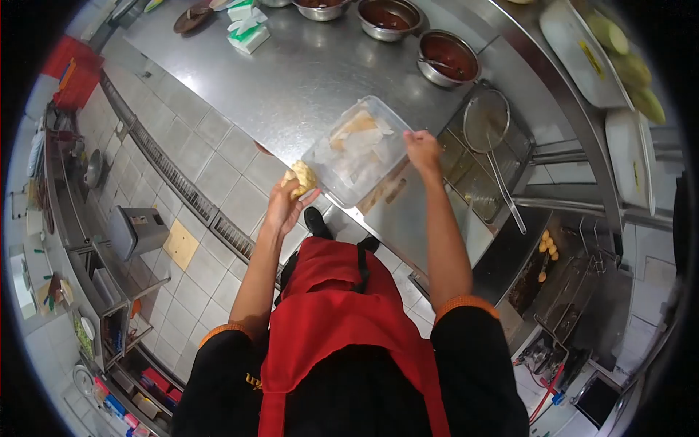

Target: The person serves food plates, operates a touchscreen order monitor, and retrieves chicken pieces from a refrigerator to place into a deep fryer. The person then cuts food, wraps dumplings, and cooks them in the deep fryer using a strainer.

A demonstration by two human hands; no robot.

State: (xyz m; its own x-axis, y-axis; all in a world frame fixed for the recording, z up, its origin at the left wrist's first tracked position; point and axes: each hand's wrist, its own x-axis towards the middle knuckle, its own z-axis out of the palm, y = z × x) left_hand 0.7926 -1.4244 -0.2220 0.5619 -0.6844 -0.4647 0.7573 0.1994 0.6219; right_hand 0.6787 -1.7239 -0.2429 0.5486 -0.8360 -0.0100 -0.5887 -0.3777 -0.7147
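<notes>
A clear plastic container (pixel 357 151) with pale pieces inside sits at the edge of the steel counter. My right hand (pixel 424 154) grips its right rim, fingers closed on it. Beside the container's left end, my left hand (pixel 282 204) is closed around a crumpled yellowish clump (pixel 301 179), with some fingers reaching under the container's near left corner. What the clump is made of cannot be made out. Flat brownish pieces (pixel 384 191) lie on the counter just below the container.
Metal bowls of red sauce (pixel 448 58) stand along the counter's back (pixel 218 69), near a green and white tissue pack (pixel 248 38). A round strainer (pixel 486 120) rests over a wire rack on the right. Beyond it is a fryer with yellow pieces (pixel 548 245).
</notes>
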